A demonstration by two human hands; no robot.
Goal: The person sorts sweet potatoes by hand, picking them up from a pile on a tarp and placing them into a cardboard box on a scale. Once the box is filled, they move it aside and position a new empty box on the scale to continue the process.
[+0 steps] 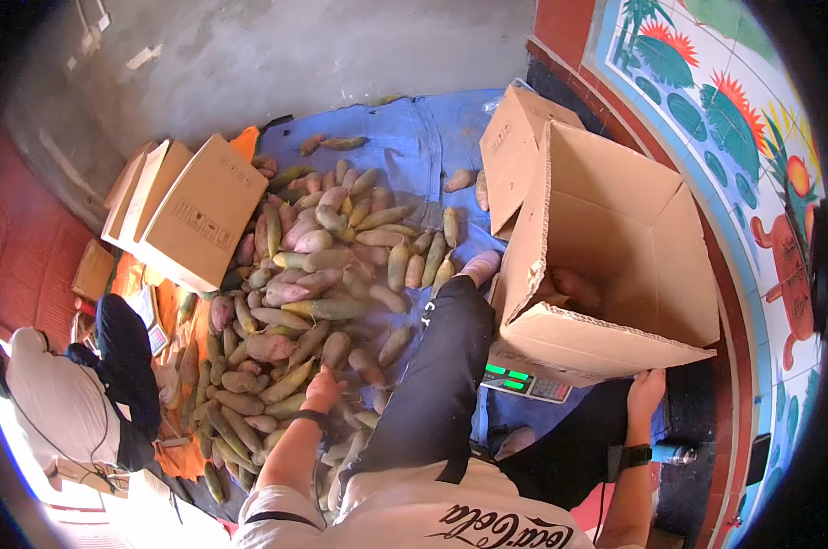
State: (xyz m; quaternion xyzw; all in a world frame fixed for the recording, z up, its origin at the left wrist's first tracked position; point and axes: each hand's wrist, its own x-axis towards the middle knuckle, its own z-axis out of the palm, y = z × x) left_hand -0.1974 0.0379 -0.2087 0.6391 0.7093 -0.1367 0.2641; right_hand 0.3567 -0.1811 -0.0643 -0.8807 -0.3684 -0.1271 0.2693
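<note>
A large heap of green and pinkish root vegetables (295, 284) lies on blue and orange sheeting. My left hand (322, 392) reaches into the lower right part of the heap, fingers curled at the vegetables; what they hold, if anything, is too small to tell. My right hand (647, 392) is at the lower front edge of a big open cardboard box (615, 220), its fingers against the cardboard. Inside the box a few vegetables (574, 288) show in shadow. The box stands over a scale (524, 382) with lit green displays.
Another cardboard box (514, 137) stands behind the open one. Folded cartons (194, 215) are left of the heap. At the far left sits another person (61, 393) beside a second scale (153, 320). A painted tiled wall (725, 119) curves along the right.
</note>
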